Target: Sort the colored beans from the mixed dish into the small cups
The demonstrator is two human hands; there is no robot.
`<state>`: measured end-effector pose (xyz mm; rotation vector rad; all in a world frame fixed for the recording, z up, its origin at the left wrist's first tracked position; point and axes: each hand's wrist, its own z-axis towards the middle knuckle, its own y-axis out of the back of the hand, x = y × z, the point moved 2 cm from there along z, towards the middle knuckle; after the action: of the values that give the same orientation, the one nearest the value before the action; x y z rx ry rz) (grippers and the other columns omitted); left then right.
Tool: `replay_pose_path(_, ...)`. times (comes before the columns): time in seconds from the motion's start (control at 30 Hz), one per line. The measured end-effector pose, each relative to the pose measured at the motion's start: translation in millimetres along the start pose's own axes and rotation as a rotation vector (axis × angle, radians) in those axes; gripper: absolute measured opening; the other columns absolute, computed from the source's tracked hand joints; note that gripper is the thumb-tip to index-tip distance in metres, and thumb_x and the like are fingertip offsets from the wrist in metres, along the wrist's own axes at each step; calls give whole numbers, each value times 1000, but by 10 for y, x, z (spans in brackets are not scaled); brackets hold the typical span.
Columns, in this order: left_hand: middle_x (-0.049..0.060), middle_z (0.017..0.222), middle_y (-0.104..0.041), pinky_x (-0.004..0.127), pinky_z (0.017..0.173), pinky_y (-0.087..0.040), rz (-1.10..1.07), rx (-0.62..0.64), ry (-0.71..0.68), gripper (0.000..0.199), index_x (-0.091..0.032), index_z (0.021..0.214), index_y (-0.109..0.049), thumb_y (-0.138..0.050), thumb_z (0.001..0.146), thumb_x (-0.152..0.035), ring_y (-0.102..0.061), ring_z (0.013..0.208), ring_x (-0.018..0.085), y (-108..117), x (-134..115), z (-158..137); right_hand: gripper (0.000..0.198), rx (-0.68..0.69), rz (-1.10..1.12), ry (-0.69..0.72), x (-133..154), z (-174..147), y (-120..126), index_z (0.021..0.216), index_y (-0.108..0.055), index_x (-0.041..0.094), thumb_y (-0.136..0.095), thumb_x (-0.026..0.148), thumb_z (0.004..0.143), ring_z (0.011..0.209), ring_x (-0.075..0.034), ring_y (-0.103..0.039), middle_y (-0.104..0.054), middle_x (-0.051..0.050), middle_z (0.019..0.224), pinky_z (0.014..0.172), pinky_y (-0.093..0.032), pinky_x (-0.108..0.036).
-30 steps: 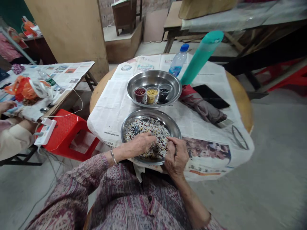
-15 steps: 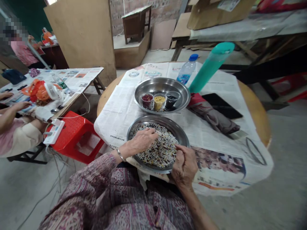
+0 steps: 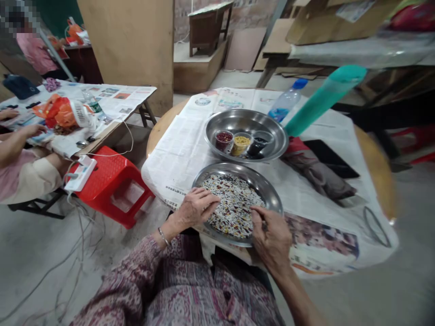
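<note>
Mixed grains (image 3: 234, 203), mostly white with dark, red and yellow ones, cover the bottom of a steel basin (image 3: 272, 192) in front of me. Over its left side, my left hand (image 3: 197, 207) has its fingers bent and pressed together; anything between them is too small to make out. Thumb and forefinger of my right hand (image 3: 272, 228) pinch together above the grains at the right rim. A second steel basin (image 3: 238, 115) stands behind, holding a cup of red beans (image 3: 224, 139), a cup of yellow grains (image 3: 241, 144) and a cup of black beans (image 3: 260, 143).
On the newspaper-covered table (image 3: 176, 149) are a water bottle (image 3: 285, 102), a green cylinder (image 3: 326, 99), a folded umbrella (image 3: 316, 174) and a dark tablet (image 3: 331, 158). A red stool (image 3: 108, 179) with a power strip (image 3: 80, 173) stands left, near another person's arm (image 3: 16, 140).
My left hand has drawn back from over the grains toward the basin's left rim. My right hand stays pinched at the right rim. The camera view has shifted slightly.
</note>
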<state>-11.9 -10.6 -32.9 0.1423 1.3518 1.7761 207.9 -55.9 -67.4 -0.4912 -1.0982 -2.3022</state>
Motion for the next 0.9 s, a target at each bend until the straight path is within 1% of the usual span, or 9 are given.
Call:
replay_pose_path(0.2,4,79,-67,37,95,-44,64,35,-13,26,-19,80,-61,-42,96,-26,-62,84,17,-47,33,-86,40,399,27,260,71,138,3,113,-69,27,-52,58,93,91,-22,-67,-70,-6,102,77,-53,-35)
replay_pose_path(0.33,4,77,-66,36,93,-44,67,32,-6,24,-19,77,-58,-42,94,-23,-61,81,17,-65,41,-88,28,628,72,346,140,181,-157,103,-72,28,-48,40,97,69,-15,-65,-67,-3,89,59,-49,-28)
replay_pose_path(0.4,4,78,-66,36,92,-44,37,2,-3,19,-19,80,-59,-44,92,-22,-61,80,17,-62,42,-84,26,649,29,318,136,257,-249,96,-72,25,-46,29,97,65,-14,-63,-67,-2,85,58,-48,-28)
replay_pose_path(0.47,3,80,-67,37,91,-45,-12,-52,0,16,-19,85,-60,-46,92,-21,-62,79,18,-54,45,-81,26,579,-29,247,99,392,-311,97,-72,23,-46,24,95,74,-17,-65,-68,-4,87,67,-51,-30)
replay_pose_path(0.57,3,79,-68,37,88,-45,-91,-148,-12,15,-19,87,-60,-48,94,-21,-62,77,17,-45,52,-78,27,497,-107,140,44,611,-371,103,-72,21,-46,21,95,90,-22,-65,-71,-8,99,83,-52,-35)
replay_pose_path(0.63,2,78,-67,36,86,-45,-117,-185,-23,15,-19,87,-60,-48,96,-21,-62,76,17,-50,60,-76,28,492,-167,123,66,704,-418,109,-71,20,-47,24,95,99,-26,-62,-70,-11,105,89,-52,-40)
replay_pose_path(0.7,2,77,-67,36,85,-45,-110,-197,-32,17,-19,86,-59,-47,98,-21,-61,75,17,-65,71,-78,30,515,-192,167,154,730,-476,115,-69,18,-52,31,95,107,-29,-58,-68,-13,112,93,-50,-44)
replay_pose_path(0.8,3,77,-66,36,84,-45,-76,-207,-37,22,-19,85,-57,-42,101,-21,-60,75,18,-89,89,-85,35,590,-122,308,352,662,-539,123,-65,17,-58,34,93,113,-30,-54,-63,-15,124,98,-49,-48)
replay_pose_path(0.9,3,76,-64,35,83,-45,-60,-215,-36,26,-19,82,-54,-38,103,-20,-58,74,18,-98,95,-90,31,692,-11,435,476,553,-494,120,-65,20,-62,31,91,112,-28,-54,-63,-13,123,97,-50,-46)
